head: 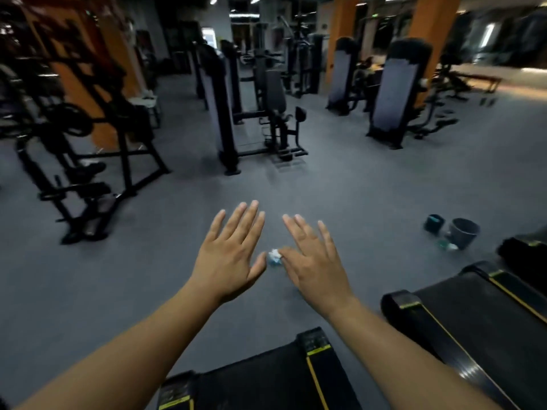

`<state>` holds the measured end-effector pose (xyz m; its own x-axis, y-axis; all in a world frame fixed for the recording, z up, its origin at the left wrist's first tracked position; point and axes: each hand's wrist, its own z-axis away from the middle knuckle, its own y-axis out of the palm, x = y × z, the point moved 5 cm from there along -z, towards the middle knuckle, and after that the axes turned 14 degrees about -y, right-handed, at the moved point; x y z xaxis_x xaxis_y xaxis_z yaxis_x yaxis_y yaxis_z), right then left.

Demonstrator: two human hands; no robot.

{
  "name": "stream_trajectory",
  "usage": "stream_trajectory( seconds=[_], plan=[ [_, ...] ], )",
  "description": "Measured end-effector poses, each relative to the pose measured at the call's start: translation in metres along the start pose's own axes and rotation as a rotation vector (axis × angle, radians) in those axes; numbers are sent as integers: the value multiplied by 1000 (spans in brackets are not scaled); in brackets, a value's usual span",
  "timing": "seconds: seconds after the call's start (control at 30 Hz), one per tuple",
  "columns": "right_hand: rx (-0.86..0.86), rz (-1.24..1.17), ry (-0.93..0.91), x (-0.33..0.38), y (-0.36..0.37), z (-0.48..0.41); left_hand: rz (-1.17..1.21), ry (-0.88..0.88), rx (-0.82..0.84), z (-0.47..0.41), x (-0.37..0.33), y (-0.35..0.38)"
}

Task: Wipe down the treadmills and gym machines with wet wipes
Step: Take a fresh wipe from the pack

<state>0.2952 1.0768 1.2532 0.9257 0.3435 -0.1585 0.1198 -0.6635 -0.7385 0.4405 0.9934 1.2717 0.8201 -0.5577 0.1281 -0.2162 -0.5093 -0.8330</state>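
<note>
Left hand (228, 255) and right hand (313, 261): fingers spread, gripping nothing. Crumpled wipe (274, 256) mid-frame between them, maybe on the floor. Treadmills (461, 315) lower right, machines (236, 99) above: no wiping underway, progress unclear.

We see a grey floor (370, 187), black treadmills (473, 321) edged with yellow stripes, orange pillars (343, 31), and a white-and-blue wipe (274, 256).
</note>
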Motion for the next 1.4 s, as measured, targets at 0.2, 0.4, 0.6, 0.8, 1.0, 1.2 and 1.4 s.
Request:
stream_trajectory(
  seconds=[0.2, 0.4, 0.6, 0.8, 1.0, 1.2, 1.4],
  plan=[
    [-2, -123, -49, -50, 95, -52, -50, -138, 62, -44, 46, 70],
    [20, -193, -87, -88, 176, -105, -47, -213, 109, -92, 94, 130],
    [-3, -188, -56, -119, 273, -195, -19, -225, 80, -169, 169, 204],
    [23, -141, 11, -165, 361, -257, 39, -188, 77, -246, 229, 282],
    [20, -69, 43, -224, 428, -284, 92, -133, 108, -316, 250, 358],
    [56, -22, 73, -295, 518, -266, 150, -107, 140, -359, 235, 467],
    [79, 53, 180, -385, 658, -155, 207, -45, 258, -365, 161, 679]
  ],
)
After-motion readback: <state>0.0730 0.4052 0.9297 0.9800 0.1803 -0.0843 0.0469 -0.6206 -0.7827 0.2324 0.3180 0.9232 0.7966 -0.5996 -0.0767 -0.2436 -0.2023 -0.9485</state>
